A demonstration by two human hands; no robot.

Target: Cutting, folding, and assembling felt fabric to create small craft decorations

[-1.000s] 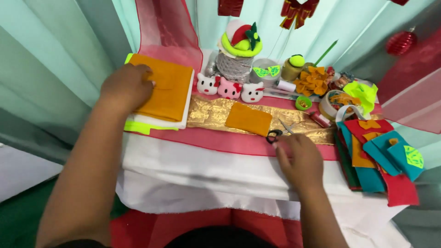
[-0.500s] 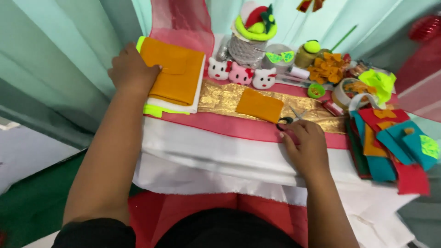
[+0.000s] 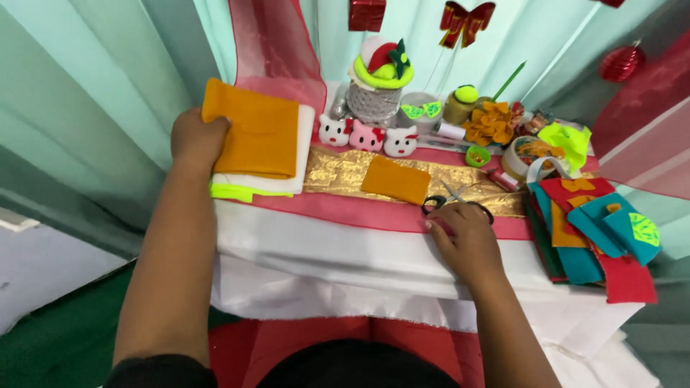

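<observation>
Two hands on a small cloth-draped table (image 3: 345,251), seen from above. Left hand (image 3: 195,138) curled over left edge of folded orange felt (image 3: 255,136), fingers closed on the edge, thumb side hidden. Orange felt on top of a stack: white sheet (image 3: 305,144) under it, neon yellow sheet (image 3: 237,192) at the bottom, peeking out at the near edge. Stack at table's left rear corner.

Right hand (image 3: 463,241) palm down on the red strip of cloth, fingers loosely together, fingertips touching the black handles of scissors (image 3: 453,201). Can't tell if fingers are through the loops. Scissor blades pointing away, lying on gold band (image 3: 338,172).

Small orange felt piece (image 3: 397,179) flat on gold band, just left of scissors, apart from both hands.

Behind: three cat-face figures (image 3: 366,136) in a row, white, pink, white. Grey jar (image 3: 374,100) with felt topper behind them. Orange felt flower (image 3: 492,123), tape roll (image 3: 528,154) further right. Pile of red, teal and orange felt cutouts (image 3: 596,230) at right edge, near right hand but not touching.
</observation>
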